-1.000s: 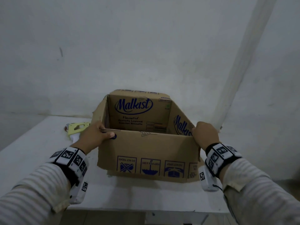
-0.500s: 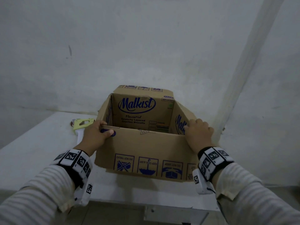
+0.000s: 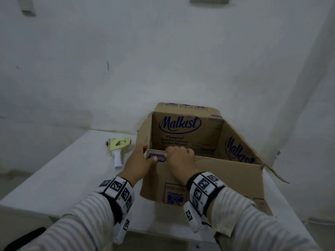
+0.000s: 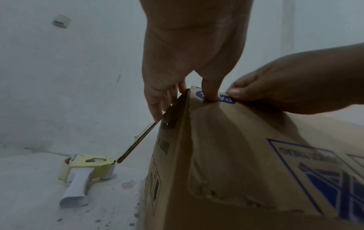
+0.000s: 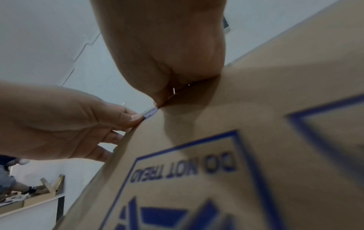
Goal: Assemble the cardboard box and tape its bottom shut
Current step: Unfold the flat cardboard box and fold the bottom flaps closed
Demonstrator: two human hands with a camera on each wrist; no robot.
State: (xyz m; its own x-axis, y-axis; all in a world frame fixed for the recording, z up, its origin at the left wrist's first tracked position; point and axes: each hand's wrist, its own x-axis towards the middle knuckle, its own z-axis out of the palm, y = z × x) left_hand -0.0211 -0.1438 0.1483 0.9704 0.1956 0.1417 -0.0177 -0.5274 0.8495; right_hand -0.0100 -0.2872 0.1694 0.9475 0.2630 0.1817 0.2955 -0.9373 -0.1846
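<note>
A brown cardboard box [image 3: 203, 180] printed "Malkist" in blue stands open-topped on a white table [image 3: 59, 178], its "DO NOT TREAD" symbols upside down and its flaps splayed outward toward the wall. At the near left corner, the left hand [image 3: 139, 163] pinches the rim, thumb on the outer face and fingers over the side flap. The right hand [image 3: 179, 160], just beside it, curls its fingers over the same near edge. What lies inside the box cannot be seen. A yellow tape dispenser [image 3: 118, 148] lies on the table left of the box.
</note>
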